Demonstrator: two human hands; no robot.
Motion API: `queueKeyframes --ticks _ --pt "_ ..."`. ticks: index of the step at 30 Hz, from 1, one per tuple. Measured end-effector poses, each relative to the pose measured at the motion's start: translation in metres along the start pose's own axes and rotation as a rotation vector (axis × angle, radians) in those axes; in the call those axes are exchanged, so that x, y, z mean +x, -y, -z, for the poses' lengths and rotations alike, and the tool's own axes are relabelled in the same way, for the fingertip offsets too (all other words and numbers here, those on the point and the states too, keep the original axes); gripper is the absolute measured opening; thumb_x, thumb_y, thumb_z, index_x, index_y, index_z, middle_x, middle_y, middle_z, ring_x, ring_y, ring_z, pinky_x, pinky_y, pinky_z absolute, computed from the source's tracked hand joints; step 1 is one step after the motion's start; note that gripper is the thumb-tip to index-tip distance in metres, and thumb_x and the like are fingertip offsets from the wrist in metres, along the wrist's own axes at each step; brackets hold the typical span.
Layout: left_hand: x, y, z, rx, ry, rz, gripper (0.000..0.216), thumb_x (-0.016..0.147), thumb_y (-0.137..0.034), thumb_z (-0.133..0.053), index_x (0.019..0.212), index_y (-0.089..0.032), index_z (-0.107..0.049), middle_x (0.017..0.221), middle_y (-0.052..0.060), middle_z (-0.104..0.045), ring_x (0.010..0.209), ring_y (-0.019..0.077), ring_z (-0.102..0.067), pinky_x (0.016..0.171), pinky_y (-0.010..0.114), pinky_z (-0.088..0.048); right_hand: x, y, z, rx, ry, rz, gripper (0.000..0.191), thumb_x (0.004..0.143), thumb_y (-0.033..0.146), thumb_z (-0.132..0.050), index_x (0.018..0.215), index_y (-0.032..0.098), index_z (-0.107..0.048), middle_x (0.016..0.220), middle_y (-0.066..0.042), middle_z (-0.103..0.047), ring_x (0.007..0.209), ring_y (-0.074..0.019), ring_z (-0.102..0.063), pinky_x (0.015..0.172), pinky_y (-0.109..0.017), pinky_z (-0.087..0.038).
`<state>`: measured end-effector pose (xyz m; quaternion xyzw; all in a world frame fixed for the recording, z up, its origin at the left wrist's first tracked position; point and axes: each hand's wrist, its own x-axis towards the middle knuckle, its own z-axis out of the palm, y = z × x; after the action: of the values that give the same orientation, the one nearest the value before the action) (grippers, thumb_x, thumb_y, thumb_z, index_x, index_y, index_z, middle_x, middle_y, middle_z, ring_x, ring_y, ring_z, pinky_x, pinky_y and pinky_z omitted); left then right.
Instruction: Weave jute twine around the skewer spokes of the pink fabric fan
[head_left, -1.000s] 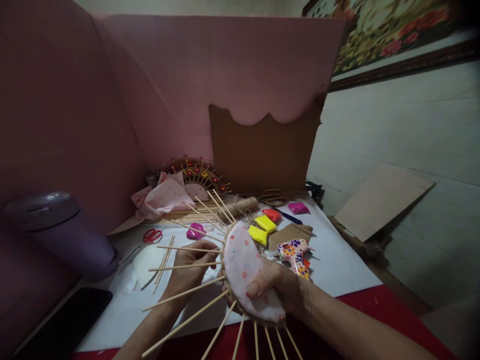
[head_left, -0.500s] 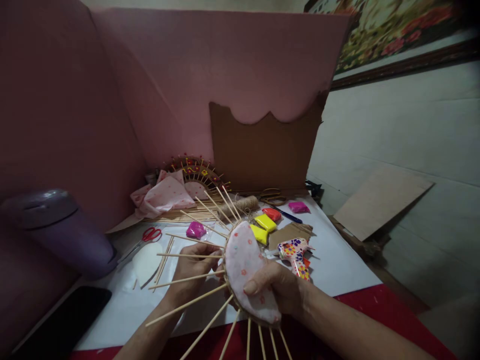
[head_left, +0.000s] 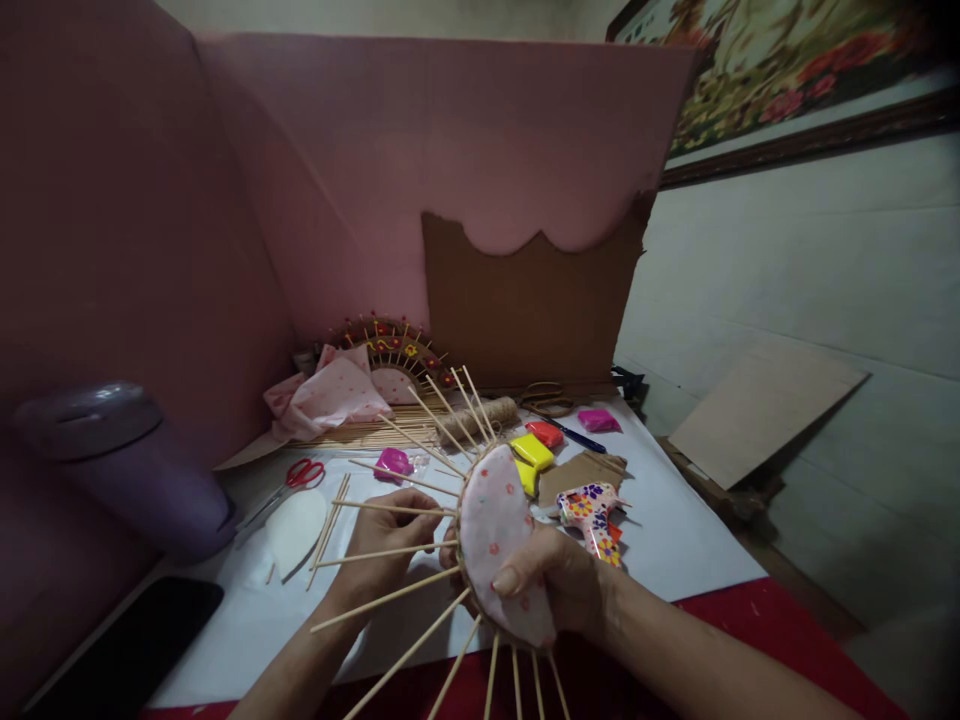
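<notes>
My right hand (head_left: 559, 580) grips a half-round padded piece (head_left: 491, 530) by its straight side, thumb on top of the pink dotted fabric. Thin wooden sticks (head_left: 382, 586) fan out from its curved edge, to the left and toward me. My left hand (head_left: 390, 535) is closed just left of that edge, behind some of the sticks; thumb and fingertips come together, and whatever they hold is too small or hidden to make out. Just beyond my right hand lies a flowered glue gun (head_left: 592, 515) on the white sheet.
Red-handled scissors (head_left: 300, 475), a white cut shape (head_left: 294, 533) and loose sticks lie left, near a purple tumbler (head_left: 127, 470) and black phone (head_left: 131, 650). Twine (head_left: 480, 420), bright packets (head_left: 532, 450) and a decorated fan piece (head_left: 394, 350) are farther back. Cardboard (head_left: 525, 310) leans behind.
The padded piece has shifted slightly right and turned a little, its sticks swinging with it. My left fingertips have come off its edge to a small gap on the left.
</notes>
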<state>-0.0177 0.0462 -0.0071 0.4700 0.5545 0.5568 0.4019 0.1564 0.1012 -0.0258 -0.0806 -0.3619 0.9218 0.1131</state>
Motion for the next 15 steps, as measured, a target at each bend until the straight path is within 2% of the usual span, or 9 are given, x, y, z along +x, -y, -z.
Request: queueKeyframes --ticks 5,8,12,15 --pt "0.000 -0.007 0.008 0.104 -0.166 0.001 0.020 0.065 -0.032 -0.068 0.063 -0.013 -0.062 0.046 -0.003 -0.053 0.037 0.0079 -0.043 0.038 0.019 -0.031 -0.001 0.001 -0.001 -0.014 -0.001 -0.008 0.034 0.048 0.008 -0.065 0.082 0.007 -0.062 0.068 -0.003 -0.063 0.057 -0.0098 -0.056 0.052 -0.019 -0.042" --pt "0.000 -0.015 0.017 0.074 -0.192 0.074 0.029 0.065 -0.038 -0.067 0.057 -0.014 -0.054 0.039 -0.006 -0.046 0.032 0.0062 -0.037 0.034 0.018 -0.025 -0.001 0.001 -0.001 -0.013 0.015 -0.016 0.037 0.048 0.007 -0.065 0.084 0.007 -0.062 0.070 -0.003 -0.063 0.060 -0.0102 -0.057 0.056 -0.020 -0.043" --pt "-0.004 -0.031 0.034 -0.199 -0.066 0.125 0.039 0.071 -0.036 -0.064 0.048 -0.015 -0.040 0.038 -0.008 -0.035 0.033 0.0029 -0.027 0.033 0.015 -0.021 0.000 0.001 0.001 -0.030 0.016 -0.029 0.034 0.048 0.008 -0.064 0.082 0.007 -0.062 0.068 -0.003 -0.063 0.058 -0.0102 -0.057 0.053 -0.020 -0.044" --pt "-0.009 -0.042 0.043 -0.484 0.031 0.160 0.034 0.075 -0.029 -0.061 0.051 -0.015 -0.041 0.042 -0.008 -0.033 0.036 0.0028 -0.027 0.034 0.014 -0.023 0.001 0.001 0.003 -0.040 -0.008 -0.066 0.031 0.049 0.009 -0.064 0.080 0.007 -0.062 0.067 -0.002 -0.063 0.057 -0.0101 -0.058 0.052 -0.019 -0.044"
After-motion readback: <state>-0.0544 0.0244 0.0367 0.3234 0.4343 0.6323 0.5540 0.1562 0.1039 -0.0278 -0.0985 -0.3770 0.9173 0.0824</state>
